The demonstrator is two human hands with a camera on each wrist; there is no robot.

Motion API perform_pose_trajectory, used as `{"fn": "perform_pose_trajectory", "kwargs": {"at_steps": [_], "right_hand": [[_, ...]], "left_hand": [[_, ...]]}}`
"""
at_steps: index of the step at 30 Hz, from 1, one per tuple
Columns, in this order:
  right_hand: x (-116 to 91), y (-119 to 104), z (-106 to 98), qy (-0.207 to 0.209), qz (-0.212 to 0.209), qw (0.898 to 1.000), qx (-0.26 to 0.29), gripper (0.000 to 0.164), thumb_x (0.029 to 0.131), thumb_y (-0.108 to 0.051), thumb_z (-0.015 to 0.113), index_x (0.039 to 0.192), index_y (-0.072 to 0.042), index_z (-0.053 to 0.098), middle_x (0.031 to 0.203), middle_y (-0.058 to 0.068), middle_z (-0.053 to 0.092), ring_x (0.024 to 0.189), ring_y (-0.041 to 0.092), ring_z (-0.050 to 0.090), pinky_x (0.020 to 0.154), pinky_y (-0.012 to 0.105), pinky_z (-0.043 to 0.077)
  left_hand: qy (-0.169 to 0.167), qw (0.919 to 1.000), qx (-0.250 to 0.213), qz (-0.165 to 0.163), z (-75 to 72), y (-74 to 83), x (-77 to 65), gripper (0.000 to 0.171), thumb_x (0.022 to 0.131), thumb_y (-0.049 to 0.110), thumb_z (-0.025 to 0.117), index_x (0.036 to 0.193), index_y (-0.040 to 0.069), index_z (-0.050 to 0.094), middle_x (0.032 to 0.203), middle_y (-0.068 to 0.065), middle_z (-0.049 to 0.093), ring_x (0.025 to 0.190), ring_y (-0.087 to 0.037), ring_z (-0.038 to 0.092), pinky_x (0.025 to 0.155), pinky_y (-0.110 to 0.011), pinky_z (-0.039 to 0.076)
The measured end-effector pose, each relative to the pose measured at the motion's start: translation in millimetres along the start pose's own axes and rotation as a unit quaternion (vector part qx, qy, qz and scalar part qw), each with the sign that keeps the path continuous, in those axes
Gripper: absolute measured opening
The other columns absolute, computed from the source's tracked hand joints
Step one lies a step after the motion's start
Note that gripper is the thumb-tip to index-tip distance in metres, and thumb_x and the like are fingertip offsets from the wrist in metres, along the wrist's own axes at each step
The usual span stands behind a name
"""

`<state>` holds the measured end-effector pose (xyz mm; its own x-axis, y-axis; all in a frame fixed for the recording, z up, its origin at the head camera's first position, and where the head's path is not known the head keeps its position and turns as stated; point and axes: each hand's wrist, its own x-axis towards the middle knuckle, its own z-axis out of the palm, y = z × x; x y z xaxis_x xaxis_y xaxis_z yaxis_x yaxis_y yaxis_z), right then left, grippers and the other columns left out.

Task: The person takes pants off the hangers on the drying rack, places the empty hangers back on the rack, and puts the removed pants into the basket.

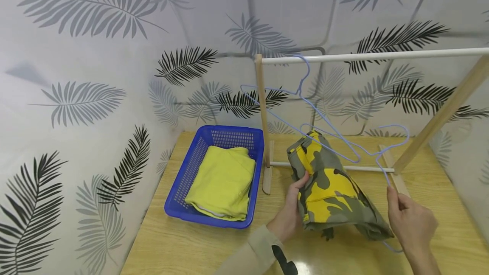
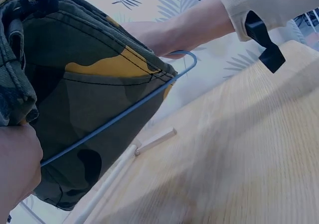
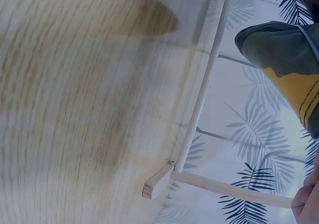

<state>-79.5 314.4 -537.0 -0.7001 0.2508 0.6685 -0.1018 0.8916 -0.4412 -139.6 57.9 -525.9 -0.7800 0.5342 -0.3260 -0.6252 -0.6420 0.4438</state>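
Observation:
Yellow, grey and black camouflage shorts (image 1: 332,186) are held above the table in front of the rack. My left hand (image 1: 290,215) grips their left edge, thumb on top and the other fingers hidden beneath. My right hand (image 1: 412,220) pinches one sloping arm of a blue wire hanger (image 1: 376,152), its hook pointing up and to the right. The shorts hide part of this hanger. In the left wrist view, the hanger wire (image 2: 119,115) runs across the dark cloth, and a dark cord fitting (image 2: 40,2) shows at the opening.
A wooden rack with a white rail (image 1: 363,56) stands behind the shorts. Another blue hanger (image 1: 299,90) hangs from its left end. To the left, a blue basket (image 1: 179,205) contains folded yellow cloth (image 1: 221,181). The patterned wall covering (image 1: 114,160) borders the table.

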Motion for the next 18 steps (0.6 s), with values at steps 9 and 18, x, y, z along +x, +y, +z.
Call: {"fn": "perform_pose_trajectory", "kwargs": {"at_steps": [9,18], "right_hand": [[0,-3,-1,-0.005,0.065,0.997,-0.035,0.066,0.105,-0.038,0.054,0.046,-0.015,0.039,0.038,-0.001,0.035,0.037,-0.001,0.016,0.038,0.024,0.013],[2,-2,-1,-0.016,0.097,0.994,-0.049,0.065,0.104,-0.034,0.055,0.045,-0.014,0.039,0.039,-0.009,0.028,0.035,0.002,0.017,0.036,0.025,0.013]], "left_hand": [[-0.003,0.9995,0.031,-0.002,-13.6,6.5,-10.2,0.034,0.105,0.045,0.058,0.126,0.019,0.064,0.116,0.011,0.075,0.107,-0.002,0.072,0.097,-0.017,0.056],[0.011,0.9984,0.056,-0.002,-29.9,14.3,-22.9,0.036,0.105,0.046,0.058,0.125,0.017,0.065,0.116,0.011,0.076,0.106,-0.002,0.073,0.097,-0.017,0.057]]}}
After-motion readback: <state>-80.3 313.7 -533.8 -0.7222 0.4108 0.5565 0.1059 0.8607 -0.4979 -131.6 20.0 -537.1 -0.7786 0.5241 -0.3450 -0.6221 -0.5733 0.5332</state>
